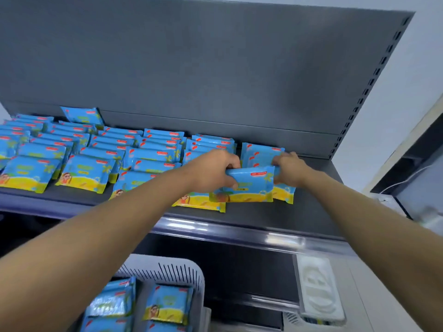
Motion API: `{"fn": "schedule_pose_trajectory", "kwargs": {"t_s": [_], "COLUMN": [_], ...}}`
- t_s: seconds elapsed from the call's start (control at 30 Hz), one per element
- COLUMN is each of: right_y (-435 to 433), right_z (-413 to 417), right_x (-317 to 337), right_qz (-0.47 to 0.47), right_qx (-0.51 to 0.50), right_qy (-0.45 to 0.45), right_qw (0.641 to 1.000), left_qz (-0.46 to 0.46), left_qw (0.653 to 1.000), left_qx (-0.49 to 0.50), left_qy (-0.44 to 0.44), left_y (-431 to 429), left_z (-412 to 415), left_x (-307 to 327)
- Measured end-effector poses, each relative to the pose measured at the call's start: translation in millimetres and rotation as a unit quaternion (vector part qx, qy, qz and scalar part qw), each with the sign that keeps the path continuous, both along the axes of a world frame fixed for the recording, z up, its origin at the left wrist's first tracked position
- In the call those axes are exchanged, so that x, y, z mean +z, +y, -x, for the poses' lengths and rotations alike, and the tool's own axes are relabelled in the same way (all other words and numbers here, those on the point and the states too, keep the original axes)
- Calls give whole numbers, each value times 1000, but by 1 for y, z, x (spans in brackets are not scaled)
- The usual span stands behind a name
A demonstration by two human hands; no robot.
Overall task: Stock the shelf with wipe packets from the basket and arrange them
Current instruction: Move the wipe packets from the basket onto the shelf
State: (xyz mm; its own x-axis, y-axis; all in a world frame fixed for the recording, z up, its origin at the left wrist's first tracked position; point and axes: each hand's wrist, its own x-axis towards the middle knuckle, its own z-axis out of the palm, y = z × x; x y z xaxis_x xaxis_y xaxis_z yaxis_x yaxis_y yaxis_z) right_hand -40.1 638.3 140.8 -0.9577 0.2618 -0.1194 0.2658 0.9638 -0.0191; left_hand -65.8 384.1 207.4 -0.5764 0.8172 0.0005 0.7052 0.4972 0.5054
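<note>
Both hands hold one blue and yellow wipe packet just above the dark shelf, at the right end of the rows. My left hand grips its left end and my right hand grips its right end. Behind it a short row of packets leans toward the back. Several rows of stocked packets fill the shelf to the left. The white basket at the bottom holds more packets.
The shelf's grey back panel rises behind the rows. A perforated upright marks the right end, with bare shelf next to it. A white moulded tray lies on the lower level at the right.
</note>
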Motion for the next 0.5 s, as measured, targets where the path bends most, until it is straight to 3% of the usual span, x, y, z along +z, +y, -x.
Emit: {"fn": "schedule_pose_trajectory", "kwargs": {"t_s": [0.37, 0.5], "right_y": [37, 40], "right_z": [0, -20], "right_x": [4, 9], "right_qz": [135, 131], "right_qx": [10, -4], "right_qy": [121, 186], "right_qw": [983, 974], "left_qz": [92, 101], "left_qw": [995, 993], "left_qx": [-14, -2], "left_qy": [18, 68], "left_y": [79, 99], "left_z": [14, 22], "left_x": [-45, -58]}}
